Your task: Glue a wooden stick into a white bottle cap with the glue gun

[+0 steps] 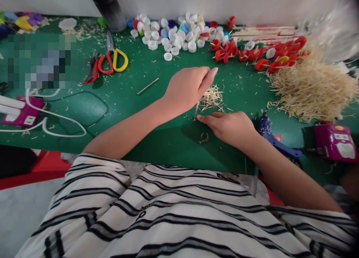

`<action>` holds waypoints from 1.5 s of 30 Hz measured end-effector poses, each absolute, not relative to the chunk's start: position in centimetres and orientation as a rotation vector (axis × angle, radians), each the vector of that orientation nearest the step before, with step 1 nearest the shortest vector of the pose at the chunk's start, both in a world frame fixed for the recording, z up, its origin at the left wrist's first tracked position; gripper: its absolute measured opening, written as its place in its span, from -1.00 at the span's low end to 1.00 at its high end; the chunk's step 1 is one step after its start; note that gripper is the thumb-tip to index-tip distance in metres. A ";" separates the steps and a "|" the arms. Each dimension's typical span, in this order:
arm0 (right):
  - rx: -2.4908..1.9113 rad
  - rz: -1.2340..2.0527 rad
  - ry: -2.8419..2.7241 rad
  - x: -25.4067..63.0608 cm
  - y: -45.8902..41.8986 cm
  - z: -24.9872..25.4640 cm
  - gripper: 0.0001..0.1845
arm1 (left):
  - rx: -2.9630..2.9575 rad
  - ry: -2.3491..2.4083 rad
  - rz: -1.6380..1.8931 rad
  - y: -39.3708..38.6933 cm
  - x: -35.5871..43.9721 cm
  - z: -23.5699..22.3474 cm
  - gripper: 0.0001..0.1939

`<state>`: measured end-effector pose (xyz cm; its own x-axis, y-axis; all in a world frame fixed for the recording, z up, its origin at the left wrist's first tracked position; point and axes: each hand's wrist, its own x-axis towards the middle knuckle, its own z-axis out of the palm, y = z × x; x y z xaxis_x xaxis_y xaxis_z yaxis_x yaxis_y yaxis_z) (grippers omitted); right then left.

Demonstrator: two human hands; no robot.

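Stick [196,109], slim and short in view: between the two hands, near mid-table, beside the near left edge of a small fibre pile [212,97]. Long axis close to upright, top leaning slightly right; lower end points down at the table [162,142], upper end hidden by the left hand.

Left hand [187,88]: closed into a fist above the stick, which runs up into it; thumb laid along the top, pointing away and to the right.

Right hand [231,127]: fingers drawn together, index tip at the stick's foot; whether it pinches or only touches, one cannot tell.

Room and edges: table's near edge runs just before the striped shirt [179,205]; a green strip lies between it and the hands. Leftward, more green reaches to the scissors [113,61], one rod [147,86] lying across it. Rightward, a glue gun [266,129] sits just beside the right forearm. Far side: white caps [176,39] and red caps [276,60], well apart from the stick.
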<state>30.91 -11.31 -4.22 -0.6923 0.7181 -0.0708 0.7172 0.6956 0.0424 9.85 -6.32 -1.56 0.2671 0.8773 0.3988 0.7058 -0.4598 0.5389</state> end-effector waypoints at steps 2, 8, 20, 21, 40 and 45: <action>1.207 -0.007 2.809 31.1 -11.3 -3.8 -0.47 | 2.282 1.450 1.004 -6.5 9.9 -1.6 -0.32; 1.170 -0.125 2.825 32.0 -11.2 -2.8 -0.49 | 2.385 1.533 0.808 -7.4 10.7 -0.7 -0.39; 1.158 -0.060 2.840 33.5 -11.4 -4.0 -0.50 | 2.492 1.571 0.651 -8.3 11.2 -0.1 -0.49; 1.167 -0.041 2.835 33.6 -11.6 -4.3 -0.49 | 2.498 1.576 0.642 -8.3 11.3 -0.1 -0.49; 1.331 0.122 2.893 35.0 -13.3 -4.3 -0.53 | 2.451 1.479 0.782 -7.8 11.8 -0.2 -0.46; 1.283 0.166 2.817 32.3 -13.0 -4.4 -0.48 | 2.470 1.561 0.716 -7.8 12.1 -0.2 -0.45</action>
